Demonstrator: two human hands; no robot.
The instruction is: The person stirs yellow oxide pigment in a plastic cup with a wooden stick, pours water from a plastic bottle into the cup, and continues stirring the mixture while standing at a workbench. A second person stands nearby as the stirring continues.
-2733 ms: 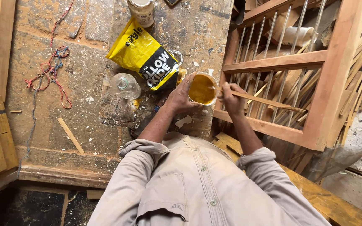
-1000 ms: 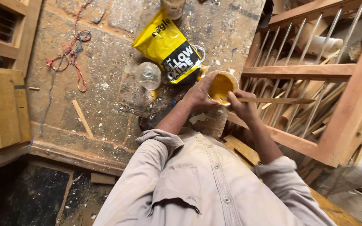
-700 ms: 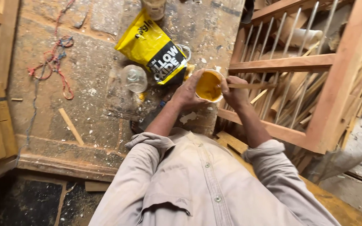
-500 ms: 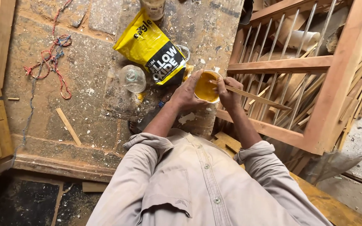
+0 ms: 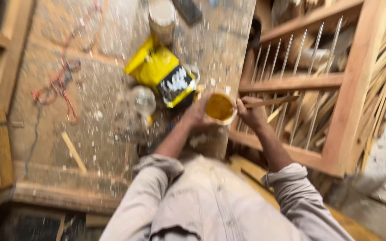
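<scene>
Item: small round cup (image 5: 219, 107) of thick yellow-orange paste, held over the floor near frame centre, just left of the wooden frame.

Left hand (image 5: 196, 117): fingers wrapped round the cup's left side, carrying it level, mouth up.

Right hand (image 5: 252, 115): at 3 o'clock of the cup, fingers closed narrow on a thin wooden stick (image 5: 271, 101). The stick runs out toward 3 o'clock across the bars; its near end sits at the cup's rim. Motion blur hides whether the tip carries paste.

Wooden frame (image 5: 349, 85): slatted panel with thin metal bars (image 5: 311, 62), at 2 to 3 o'clock of the hands, standing tilted.

Surroundings: yellow-and-black bag (image 5: 165, 76) at 11 o'clock of the cup, a clear glass jar (image 5: 142, 100) at 9 o'clock, a pale tin (image 5: 161, 15) at 12 o'clock, red cord (image 5: 63, 85) far at 9 o'clock, loose wood strip (image 5: 74, 152) at 8 o'clock, all on the dusty floor (image 5: 90, 53).

Step, as judged: loading or stirring paste with the stick, beside the frame.

Next move, as judged: calls for a steady cup and a small, controlled load on the stick tip, carried to a joint or gap of the frame without dripping.
</scene>
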